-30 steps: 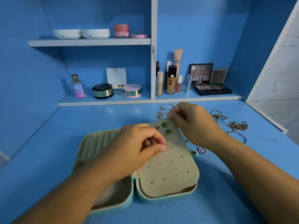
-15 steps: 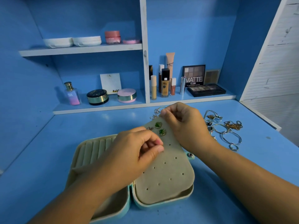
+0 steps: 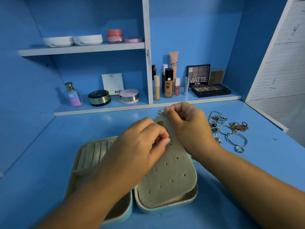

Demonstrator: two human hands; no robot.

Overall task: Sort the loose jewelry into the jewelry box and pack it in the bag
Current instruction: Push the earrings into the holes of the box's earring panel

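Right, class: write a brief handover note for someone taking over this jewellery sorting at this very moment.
Left hand pinches a small metal piece, too small to identify, against the beige perforated earring panel.
Right hand grips that panel's top edge, raised over the open teal jewellery box.
Done: a green earring is pinned near the panel's top.
To do: loose silver and gold jewellery lies on the blue table, right of the box. No bag in view.

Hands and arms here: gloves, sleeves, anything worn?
Left hand and right hand are bare: no gloves, no rings visible. Forearms are bare to the frame edge: no sleeves, watch or bracelet in view.
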